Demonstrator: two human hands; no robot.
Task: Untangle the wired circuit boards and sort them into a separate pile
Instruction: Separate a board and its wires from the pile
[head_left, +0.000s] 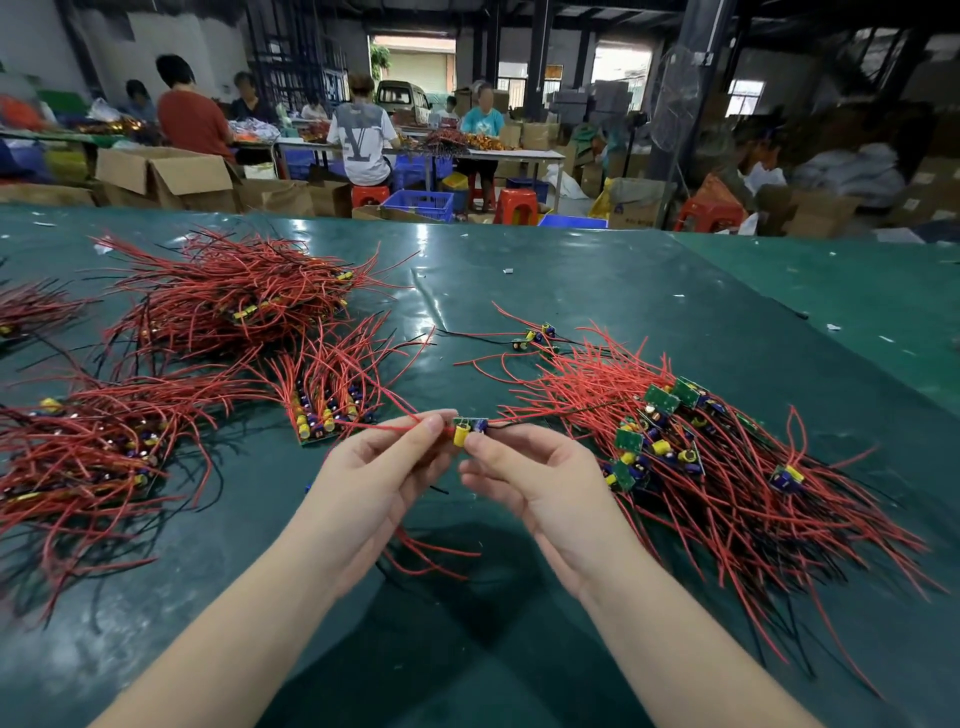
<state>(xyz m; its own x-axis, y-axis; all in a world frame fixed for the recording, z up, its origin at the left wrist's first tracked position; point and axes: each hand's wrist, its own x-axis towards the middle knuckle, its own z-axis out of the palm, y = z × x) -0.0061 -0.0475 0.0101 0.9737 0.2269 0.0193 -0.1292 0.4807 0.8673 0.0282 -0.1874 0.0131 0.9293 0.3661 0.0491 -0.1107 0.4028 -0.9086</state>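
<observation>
We pinch one circuit board (470, 430) between both hands, left hand (387, 470) and right hand (524, 475), above the bench (597, 291), and its red wire (519, 418) running toward the tangled pile (691, 457) could snag and drag others along if pulled hard.

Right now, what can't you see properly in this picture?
Head view, the only one:
- Small circuit board: the left hand and right hand pinch it; fingertips cover part of it, and its markings are too small to read.
- Tangled pile: red wires bury most boards, so no count.
- Neat stack: the boards overlap.
- Left heap: cut off by the frame's left edge.
</observation>
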